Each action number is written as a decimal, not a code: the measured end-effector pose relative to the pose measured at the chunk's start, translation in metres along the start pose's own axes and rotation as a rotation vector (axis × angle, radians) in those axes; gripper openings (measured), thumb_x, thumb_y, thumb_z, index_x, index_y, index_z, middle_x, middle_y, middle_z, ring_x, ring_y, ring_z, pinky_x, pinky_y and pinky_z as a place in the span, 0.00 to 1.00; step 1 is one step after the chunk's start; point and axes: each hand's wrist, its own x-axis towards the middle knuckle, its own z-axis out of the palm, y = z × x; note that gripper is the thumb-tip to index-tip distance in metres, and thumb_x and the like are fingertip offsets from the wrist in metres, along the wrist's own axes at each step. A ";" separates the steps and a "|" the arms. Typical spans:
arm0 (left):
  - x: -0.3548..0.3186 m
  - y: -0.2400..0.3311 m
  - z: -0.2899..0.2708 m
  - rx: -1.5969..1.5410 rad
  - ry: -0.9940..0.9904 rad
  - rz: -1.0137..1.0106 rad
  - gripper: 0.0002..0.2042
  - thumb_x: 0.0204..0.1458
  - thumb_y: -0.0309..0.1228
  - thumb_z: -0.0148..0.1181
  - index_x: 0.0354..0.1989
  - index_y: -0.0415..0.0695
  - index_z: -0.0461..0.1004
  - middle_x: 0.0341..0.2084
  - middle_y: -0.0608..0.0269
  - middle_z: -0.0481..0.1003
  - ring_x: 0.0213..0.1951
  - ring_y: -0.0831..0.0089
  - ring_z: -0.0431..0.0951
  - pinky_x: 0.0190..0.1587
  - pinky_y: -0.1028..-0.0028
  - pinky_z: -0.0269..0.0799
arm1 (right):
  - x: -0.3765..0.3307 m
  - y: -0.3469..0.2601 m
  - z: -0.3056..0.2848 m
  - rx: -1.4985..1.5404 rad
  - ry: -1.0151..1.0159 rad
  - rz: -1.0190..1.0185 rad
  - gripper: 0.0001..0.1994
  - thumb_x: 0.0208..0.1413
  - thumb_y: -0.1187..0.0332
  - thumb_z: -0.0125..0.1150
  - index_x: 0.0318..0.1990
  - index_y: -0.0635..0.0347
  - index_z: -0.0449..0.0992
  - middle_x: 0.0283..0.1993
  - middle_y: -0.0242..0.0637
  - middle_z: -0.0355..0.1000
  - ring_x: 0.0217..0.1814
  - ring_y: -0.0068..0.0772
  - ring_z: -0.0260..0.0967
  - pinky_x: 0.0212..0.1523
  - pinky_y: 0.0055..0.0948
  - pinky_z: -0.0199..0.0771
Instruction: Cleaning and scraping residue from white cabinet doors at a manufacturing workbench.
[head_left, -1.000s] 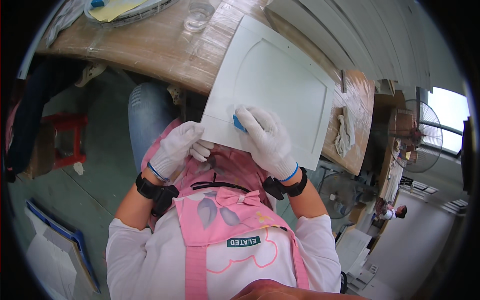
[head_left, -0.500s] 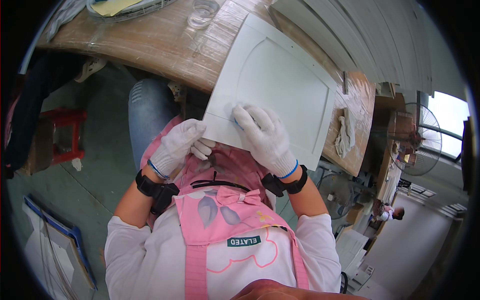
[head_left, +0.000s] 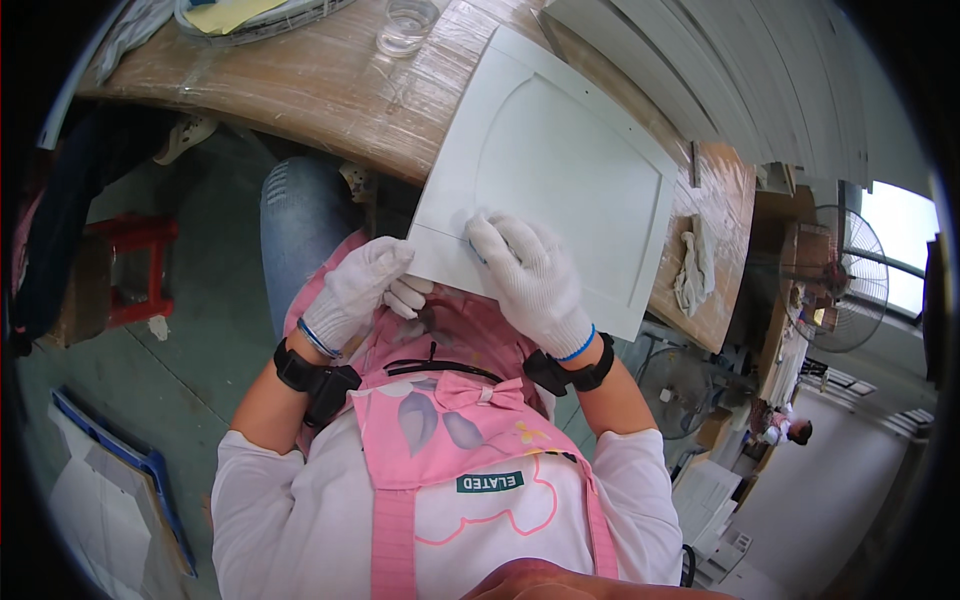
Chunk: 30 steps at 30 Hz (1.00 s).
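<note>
A white door panel (head_left: 570, 190) with a recessed, arched field lies slanted on the wooden table, its near edge reaching over my lap. My left hand (head_left: 365, 282), in a white knit glove, is closed at the panel's near left corner, fingers curled along the edge. On the panel's near frame strip rests my right hand (head_left: 530, 270), gloved the same way, with fingers bent and drawn together. A bit of blue shows under its fingertips; the rest of that thing is hidden by the hand.
A clear glass (head_left: 407, 27) stands on the film-covered table (head_left: 300, 85). Long white boards (head_left: 720, 70) are stacked behind the panel. A crumpled cloth (head_left: 692, 270) lies right of it. Fans (head_left: 835, 280) stand at right; a red stool (head_left: 145, 270) is at left.
</note>
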 end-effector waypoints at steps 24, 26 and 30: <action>0.001 0.002 0.001 0.014 0.000 -0.013 0.15 0.66 0.42 0.54 0.44 0.41 0.74 0.30 0.63 0.78 0.27 0.78 0.78 0.30 0.78 0.75 | -0.011 -0.003 0.003 0.007 0.070 0.055 0.26 0.43 0.79 0.67 0.55 0.62 0.74 0.48 0.45 0.74 0.46 0.50 0.74 0.45 0.41 0.75; 0.001 0.002 0.003 0.012 0.013 -0.011 0.15 0.66 0.42 0.54 0.43 0.42 0.74 0.29 0.64 0.77 0.27 0.78 0.77 0.29 0.78 0.74 | -0.012 -0.001 0.008 -0.018 0.082 0.040 0.26 0.43 0.79 0.67 0.55 0.62 0.74 0.48 0.45 0.74 0.45 0.50 0.73 0.45 0.41 0.75; 0.000 0.005 0.006 0.001 0.008 -0.009 0.15 0.66 0.42 0.54 0.42 0.42 0.74 0.27 0.68 0.75 0.25 0.81 0.73 0.27 0.80 0.70 | -0.008 -0.003 0.003 -0.030 0.099 0.065 0.27 0.43 0.79 0.67 0.55 0.62 0.74 0.48 0.45 0.75 0.45 0.50 0.73 0.45 0.41 0.75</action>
